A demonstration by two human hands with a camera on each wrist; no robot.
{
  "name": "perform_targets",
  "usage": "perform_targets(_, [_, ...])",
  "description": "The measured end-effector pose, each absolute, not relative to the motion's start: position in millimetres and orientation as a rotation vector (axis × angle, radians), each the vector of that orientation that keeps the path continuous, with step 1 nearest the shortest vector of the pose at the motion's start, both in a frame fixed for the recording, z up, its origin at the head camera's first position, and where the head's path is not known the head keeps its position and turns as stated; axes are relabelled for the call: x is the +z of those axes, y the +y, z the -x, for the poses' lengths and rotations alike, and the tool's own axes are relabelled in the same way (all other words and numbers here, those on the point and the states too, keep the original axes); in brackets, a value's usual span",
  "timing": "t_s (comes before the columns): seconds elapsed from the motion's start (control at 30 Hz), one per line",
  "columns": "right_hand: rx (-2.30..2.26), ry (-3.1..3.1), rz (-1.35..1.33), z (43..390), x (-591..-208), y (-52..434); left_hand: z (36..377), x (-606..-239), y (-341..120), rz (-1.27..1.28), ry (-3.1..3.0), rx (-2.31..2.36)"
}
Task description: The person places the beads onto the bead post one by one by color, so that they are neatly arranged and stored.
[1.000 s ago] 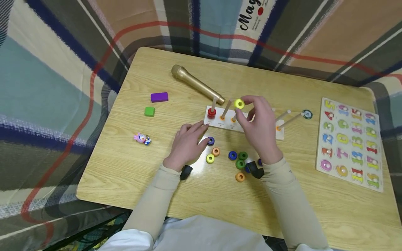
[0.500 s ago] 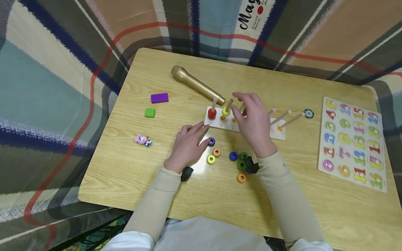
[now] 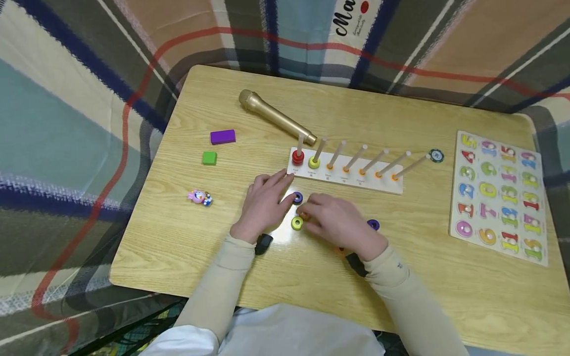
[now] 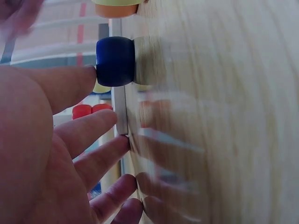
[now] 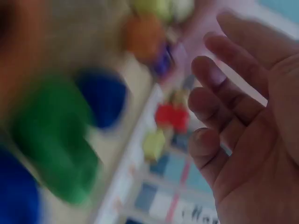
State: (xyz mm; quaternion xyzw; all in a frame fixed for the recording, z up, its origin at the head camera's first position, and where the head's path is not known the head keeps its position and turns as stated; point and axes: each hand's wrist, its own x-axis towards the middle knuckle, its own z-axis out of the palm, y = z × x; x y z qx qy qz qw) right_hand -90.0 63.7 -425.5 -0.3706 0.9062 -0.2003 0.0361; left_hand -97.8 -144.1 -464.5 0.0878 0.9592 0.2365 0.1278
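My left hand (image 3: 264, 202) rests on the table with spread fingers, fingertips right at the edge of a white peg board (image 3: 356, 180). Its thumb tip touches a dark blue ring (image 4: 115, 61) in the left wrist view. On the board, red rings (image 3: 298, 157) sit on the first peg and a yellow ring (image 3: 313, 162) on the second. My right hand (image 3: 340, 220) hovers by a loose yellow ring (image 3: 297, 223) and partly covers an orange one. In the right wrist view its fingers are loosely bent, holding nothing; blurred green rings (image 5: 56, 135) lie below.
A gold microphone (image 3: 276, 116) lies behind the board. Leftward are a purple block (image 3: 222, 137), a green block (image 3: 209, 158) and a small figurine (image 3: 200, 197). A poker chip (image 3: 436, 155) and a number puzzle (image 3: 498, 198) lie right. Another blue ring (image 3: 373, 225) shows past my right hand.
My right hand has put the yellow ring onto the second peg, let go, and moved down toward the loose rings near my left thumb. The left hand has stayed in place.
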Motion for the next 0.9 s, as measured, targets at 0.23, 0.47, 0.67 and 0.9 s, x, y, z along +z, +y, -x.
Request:
perform_targets(0.23, [-0.469, 2.757, 1.232, 69.8, -448.7, 52.3, 98.3, -463.3, -142.9, -0.257, 2.792, 0.686])
perform_targets(0.47, [-0.667, 2.805, 0.858, 70.2, -440.4, 67.4, 96.6, -462.9, -142.1, -0.249, 2.789, 0.687])
perform_targets(0.67, [-1.007, 3.046, 0.505, 96.5, -412.0, 78.7, 97.0, -462.1, -142.5, -0.235, 2.790, 0.700])
perform_targets(0.9, [-1.225, 3.205, 0.367, 138.3, -388.1, 61.1, 96.5, -463.0, -141.9, -0.242, 2.792, 0.681])
